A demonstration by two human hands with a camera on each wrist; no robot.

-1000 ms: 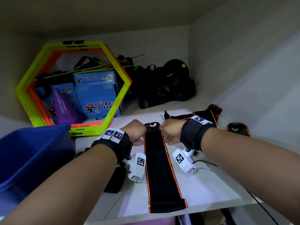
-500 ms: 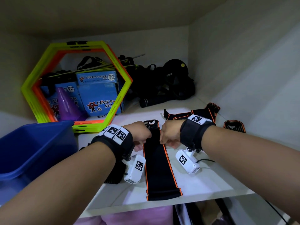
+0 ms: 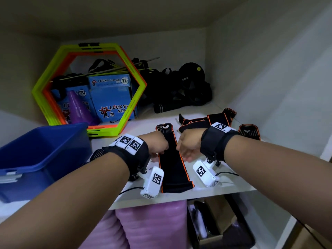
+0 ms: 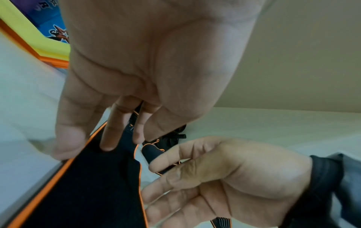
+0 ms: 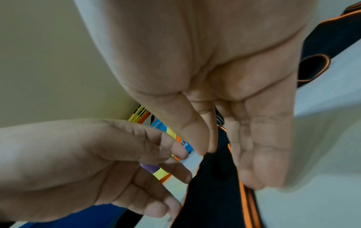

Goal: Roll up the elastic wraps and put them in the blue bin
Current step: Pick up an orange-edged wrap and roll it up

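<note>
Both hands sit on the black wrap (image 3: 172, 159), flat on the shelf (image 3: 224, 192) right of the blue bin (image 3: 45, 155): left hand (image 3: 156, 142) and right hand (image 3: 188, 144) pinch its edges. Best now: start the roll tight at the far end, keeping both orange edges level.

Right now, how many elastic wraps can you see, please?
4, some partly hidden: flat wrap between both hands, crumpled wrap behind right hand, wrap end beside it, striped wrap under left wrist.
</note>
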